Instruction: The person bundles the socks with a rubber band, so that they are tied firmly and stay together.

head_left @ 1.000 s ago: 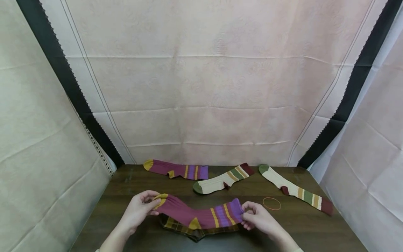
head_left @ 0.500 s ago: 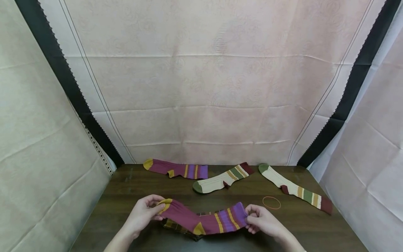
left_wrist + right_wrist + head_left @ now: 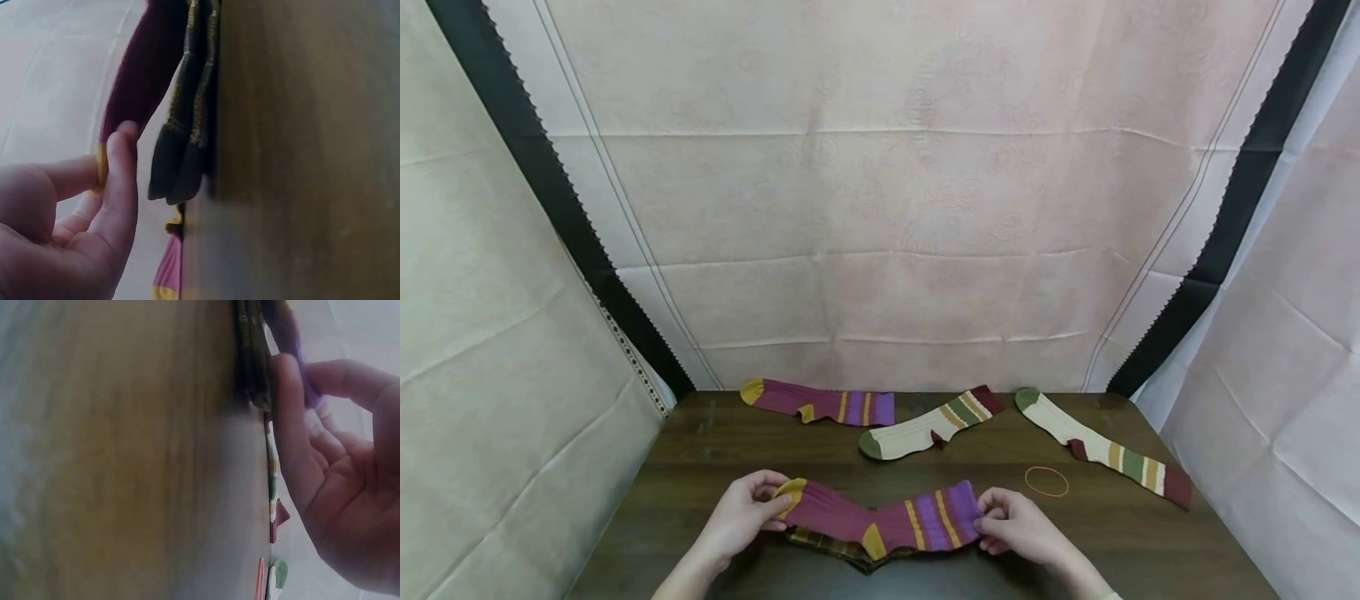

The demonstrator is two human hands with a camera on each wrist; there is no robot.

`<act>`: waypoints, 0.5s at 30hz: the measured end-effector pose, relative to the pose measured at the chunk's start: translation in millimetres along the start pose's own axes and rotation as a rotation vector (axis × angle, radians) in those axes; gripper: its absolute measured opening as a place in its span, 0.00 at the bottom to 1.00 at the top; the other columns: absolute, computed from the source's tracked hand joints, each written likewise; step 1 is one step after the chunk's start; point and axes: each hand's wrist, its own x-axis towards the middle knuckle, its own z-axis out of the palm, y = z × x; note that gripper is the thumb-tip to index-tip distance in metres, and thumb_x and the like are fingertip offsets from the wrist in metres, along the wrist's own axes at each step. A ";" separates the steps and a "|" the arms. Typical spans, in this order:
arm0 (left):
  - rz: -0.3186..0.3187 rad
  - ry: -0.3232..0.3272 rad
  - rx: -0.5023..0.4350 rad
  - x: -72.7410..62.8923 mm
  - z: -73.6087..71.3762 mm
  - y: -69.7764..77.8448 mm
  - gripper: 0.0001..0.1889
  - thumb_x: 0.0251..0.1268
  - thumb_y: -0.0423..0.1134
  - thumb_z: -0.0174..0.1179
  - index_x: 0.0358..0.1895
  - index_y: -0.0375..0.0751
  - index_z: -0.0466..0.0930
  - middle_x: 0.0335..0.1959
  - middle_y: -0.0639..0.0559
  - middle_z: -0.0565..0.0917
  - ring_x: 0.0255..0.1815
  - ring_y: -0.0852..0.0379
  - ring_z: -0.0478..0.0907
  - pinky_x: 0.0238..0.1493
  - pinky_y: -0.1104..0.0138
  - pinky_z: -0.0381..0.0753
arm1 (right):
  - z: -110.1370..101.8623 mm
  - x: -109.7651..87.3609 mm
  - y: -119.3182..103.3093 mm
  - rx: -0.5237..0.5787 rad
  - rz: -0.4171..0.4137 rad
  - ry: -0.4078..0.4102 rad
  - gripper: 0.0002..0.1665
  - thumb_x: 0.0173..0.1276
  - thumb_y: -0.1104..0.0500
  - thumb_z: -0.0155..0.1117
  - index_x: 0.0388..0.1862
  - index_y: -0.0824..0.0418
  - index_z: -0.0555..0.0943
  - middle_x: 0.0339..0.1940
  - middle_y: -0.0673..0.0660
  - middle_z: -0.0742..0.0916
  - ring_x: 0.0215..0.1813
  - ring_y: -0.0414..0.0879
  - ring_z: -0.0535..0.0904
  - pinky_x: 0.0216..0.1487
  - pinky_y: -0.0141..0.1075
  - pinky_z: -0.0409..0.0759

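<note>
1. At the left of the wooden surface (image 3: 715, 442), the left hand (image 3: 745, 510) is pinching the yellow toe of a maroon sock (image 3: 898, 525).
2. Behind, a matching sock (image 3: 823, 403) is lying flat, toe pointing left.
3. Between the hands, the maroon sock is stretching left to right, its soft knit bending at the yellow heel; neither hand is sitting nearer, each gripping an end.
4. Underneath, a dark, layered checked cloth (image 3: 850, 554) is resting; toe and cuff are hanging just above it, the middle's contact being hidden.
5. Farther back, a cream sock (image 3: 910, 437) is slanting, green toe leftward.
6. At the right, the right hand (image 3: 1017, 525) is pinching the purple, yellow-striped cuff.
7. Beyond it, a thin orange loop (image 3: 1026, 481) is lying near a second cream sock (image 3: 1093, 442).
</note>
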 end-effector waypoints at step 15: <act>-0.065 0.015 0.164 1.2 -2.6 -0.1 0.20 0.66 0.27 0.73 0.59 0.28 0.81 0.40 0.44 0.84 0.39 0.50 0.85 0.40 0.54 0.91 | 3.5 3.9 2.9 -0.090 0.053 0.066 0.11 0.79 0.58 0.68 0.45 0.67 0.81 0.29 0.56 0.89 0.31 0.50 0.88 0.32 0.42 0.90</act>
